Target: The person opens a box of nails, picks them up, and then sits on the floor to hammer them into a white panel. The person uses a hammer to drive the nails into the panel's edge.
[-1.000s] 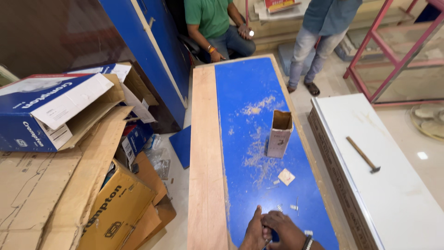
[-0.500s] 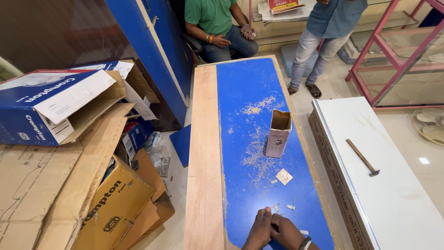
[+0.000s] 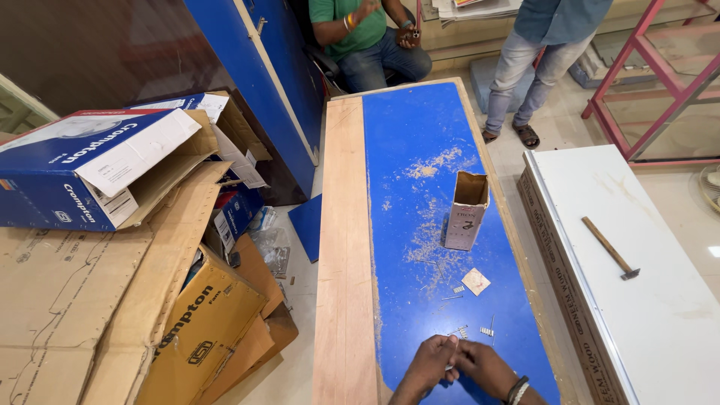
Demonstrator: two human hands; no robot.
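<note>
Left hand (image 3: 430,365) and right hand (image 3: 486,367) meet over the blue panel (image 3: 420,172), both pinching a small nail (image 3: 448,367), loose nails (image 3: 480,330) and open carton (image 3: 466,211) nearby.

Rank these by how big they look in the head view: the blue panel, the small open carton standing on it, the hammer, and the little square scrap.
1. blue panel
2. open carton
3. hammer, slightly smaller than the carton, so unsure
4. square scrap
</note>
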